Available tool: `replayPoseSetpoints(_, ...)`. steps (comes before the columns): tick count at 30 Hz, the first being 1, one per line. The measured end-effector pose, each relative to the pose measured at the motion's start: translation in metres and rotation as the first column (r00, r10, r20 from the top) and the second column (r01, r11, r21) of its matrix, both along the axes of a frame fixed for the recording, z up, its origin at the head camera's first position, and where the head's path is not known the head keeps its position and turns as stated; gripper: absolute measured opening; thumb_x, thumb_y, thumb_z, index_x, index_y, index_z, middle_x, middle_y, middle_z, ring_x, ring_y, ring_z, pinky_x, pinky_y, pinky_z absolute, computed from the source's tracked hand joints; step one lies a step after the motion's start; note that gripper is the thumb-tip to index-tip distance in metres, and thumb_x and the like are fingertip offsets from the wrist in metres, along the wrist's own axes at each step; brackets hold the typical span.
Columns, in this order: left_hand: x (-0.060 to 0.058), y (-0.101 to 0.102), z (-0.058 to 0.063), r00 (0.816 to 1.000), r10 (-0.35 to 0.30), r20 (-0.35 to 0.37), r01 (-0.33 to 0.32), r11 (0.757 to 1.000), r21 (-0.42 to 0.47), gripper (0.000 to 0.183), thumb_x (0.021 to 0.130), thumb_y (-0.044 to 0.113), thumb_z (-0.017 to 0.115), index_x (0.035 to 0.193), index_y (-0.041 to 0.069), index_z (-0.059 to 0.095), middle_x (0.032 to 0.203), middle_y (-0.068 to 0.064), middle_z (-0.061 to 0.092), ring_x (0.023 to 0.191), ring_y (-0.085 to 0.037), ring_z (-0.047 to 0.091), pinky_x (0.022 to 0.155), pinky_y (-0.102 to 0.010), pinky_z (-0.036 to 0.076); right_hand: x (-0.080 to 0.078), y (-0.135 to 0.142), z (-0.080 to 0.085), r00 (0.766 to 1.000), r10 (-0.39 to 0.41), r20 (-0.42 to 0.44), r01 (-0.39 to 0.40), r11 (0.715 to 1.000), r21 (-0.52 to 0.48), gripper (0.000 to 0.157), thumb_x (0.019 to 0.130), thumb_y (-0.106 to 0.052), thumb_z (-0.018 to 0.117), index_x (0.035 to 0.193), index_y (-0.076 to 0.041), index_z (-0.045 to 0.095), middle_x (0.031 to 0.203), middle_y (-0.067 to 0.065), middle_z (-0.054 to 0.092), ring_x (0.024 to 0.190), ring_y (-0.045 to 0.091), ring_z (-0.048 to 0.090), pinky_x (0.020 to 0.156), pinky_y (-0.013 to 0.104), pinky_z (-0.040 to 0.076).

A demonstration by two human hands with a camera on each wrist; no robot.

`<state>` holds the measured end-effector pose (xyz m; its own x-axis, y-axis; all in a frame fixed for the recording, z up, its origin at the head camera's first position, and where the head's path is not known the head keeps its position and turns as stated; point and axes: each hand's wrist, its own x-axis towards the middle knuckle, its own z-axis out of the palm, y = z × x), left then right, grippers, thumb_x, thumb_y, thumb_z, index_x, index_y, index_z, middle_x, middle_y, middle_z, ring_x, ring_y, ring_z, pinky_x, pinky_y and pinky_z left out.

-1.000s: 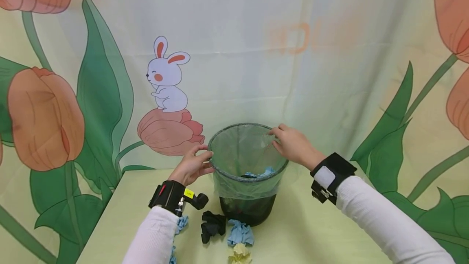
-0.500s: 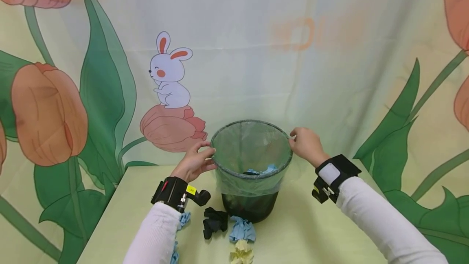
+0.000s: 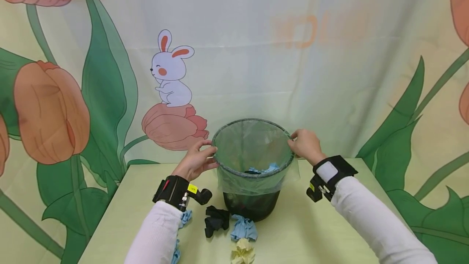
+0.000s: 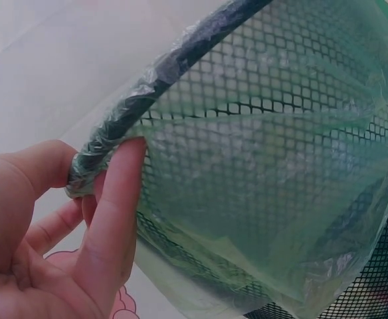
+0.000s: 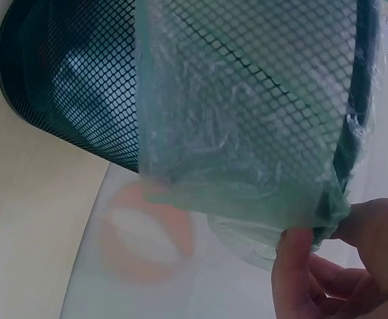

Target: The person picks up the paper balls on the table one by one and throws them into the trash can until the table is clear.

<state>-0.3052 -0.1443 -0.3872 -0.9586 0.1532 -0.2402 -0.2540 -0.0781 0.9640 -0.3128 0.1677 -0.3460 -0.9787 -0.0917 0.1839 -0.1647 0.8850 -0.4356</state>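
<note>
A black mesh wastebasket [image 3: 252, 207] stands on the table with a thin green trash bag [image 3: 245, 185] folded over its rim. My left hand [image 3: 196, 159] pinches the bag at the left side of the rim; in the left wrist view, the thumb and fingers [image 4: 116, 206] straddle the wrapped rim. At the right side, my right hand [image 3: 307, 145] pinches the bag's edge against the rim, and the right wrist view shows the green film [image 5: 260, 216] gathered between thumb and fingers. Inside the basket, light blue crumpled paper [image 3: 271, 168] and a dark piece show.
In front of the basket lie black crumpled paper [image 3: 217, 220], a light blue ball [image 3: 244, 228] and a yellow one [image 3: 243, 251]. More blue crumpled paper [image 3: 186, 217] lies beside the left sleeve. A printed curtain [image 3: 242, 72] hangs behind the table [image 3: 326, 223].
My right hand has moved from over the basket's opening, inside the right rim, to the rim's outer right side, drawing the bag's edge outward there. The left hand has stayed at the left rim.
</note>
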Motion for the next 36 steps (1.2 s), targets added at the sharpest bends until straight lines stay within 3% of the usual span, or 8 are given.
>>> replayPoseSetpoints(6, 0.000, 0.001, 0.000, 1.000, 0.003, -0.006, -0.003, 1.000, -0.017, 0.044, 0.095, 0.013, 0.049, 0.135, 0.012, 0.031, 0.122, -0.019, 0.038, 0.073, -0.016, 0.045, 0.069, -0.025, 0.056, -0.003, -0.002, -0.001, 1.000, -0.027, -0.002, 0.027, 1.000, -0.002, 0.029, 0.087, -0.015, 0.056, 0.104, 0.008, 0.065, 0.092, 0.022, 0.067, 0.053, 0.020, 0.064, 0.052, 0.031, 0.053)
replayPoseSetpoints(9, -0.001, 0.001, 0.000, 1.000, 0.005, -0.010, -0.005, 1.000, -0.024, 0.044, 0.094, 0.014, 0.050, 0.135, 0.012, 0.031, 0.120, -0.018, 0.039, 0.073, -0.017, 0.046, 0.068, -0.025, 0.056, -0.005, -0.003, -0.002, 0.999, -0.027, -0.024, 0.027, 1.000, -0.007, 0.020, 0.084, -0.012, 0.055, 0.071, 0.000, 0.066, 0.066, 0.013, 0.065, 0.048, 0.018, 0.061, 0.042, 0.024, 0.043)
replayPoseSetpoints(12, -0.002, 0.001, 0.001, 1.000, 0.005, -0.010, -0.005, 1.000, -0.029, 0.044, 0.094, 0.014, 0.050, 0.135, 0.012, 0.032, 0.119, -0.018, 0.039, 0.073, -0.017, 0.046, 0.069, -0.026, 0.056, -0.005, -0.003, -0.003, 0.999, -0.019, -0.031, 0.018, 1.000, -0.024, 0.036, 0.081, -0.008, 0.053, 0.048, -0.013, 0.041, 0.041, -0.002, 0.038, 0.041, 0.014, 0.054, 0.036, 0.017, 0.026)
replayPoseSetpoints(15, -0.002, 0.001, 0.001, 1.000, 0.005, -0.005, -0.005, 1.000, -0.027, 0.046, 0.095, 0.014, 0.050, 0.136, 0.013, 0.031, 0.117, -0.017, 0.040, 0.075, -0.018, 0.047, 0.072, -0.027, 0.056, -0.005, -0.002, -0.003, 1.000, -0.015, -0.023, 0.014, 0.999, -0.052, 0.044, 0.080, -0.008, 0.053, 0.045, -0.019, 0.028, 0.040, -0.009, 0.022, 0.037, 0.009, 0.046, 0.037, 0.016, 0.019)
replayPoseSetpoints(20, -0.001, 0.000, 0.001, 1.000, 0.008, -0.003, -0.008, 1.000, -0.030, 0.046, 0.094, 0.012, 0.050, 0.136, 0.012, 0.030, 0.108, -0.014, 0.040, 0.075, -0.018, 0.047, 0.073, -0.029, 0.056, -0.006, -0.001, -0.004, 1.000, -0.030, 0.001, 0.030, 0.995, -0.091, 0.043, 0.078, -0.009, 0.053, 0.044, -0.019, 0.028, 0.041, -0.009, 0.021, 0.034, 0.007, 0.034, 0.041, 0.017, 0.013)
replayPoseSetpoints(36, -0.001, 0.002, 0.003, 1.000, 0.028, 0.001, -0.028, 0.999, -0.034, 0.045, 0.093, 0.012, 0.051, 0.134, 0.011, 0.033, 0.106, -0.014, 0.043, 0.073, -0.017, 0.051, 0.071, -0.028, 0.057, -0.011, 0.002, -0.001, 0.991, -0.001, 0.135, 0.015, 0.995, -0.101, 0.042, 0.081, -0.010, 0.052, 0.047, -0.018, 0.029, 0.043, -0.007, 0.023, 0.041, 0.014, 0.053, 0.038, 0.018, 0.033)
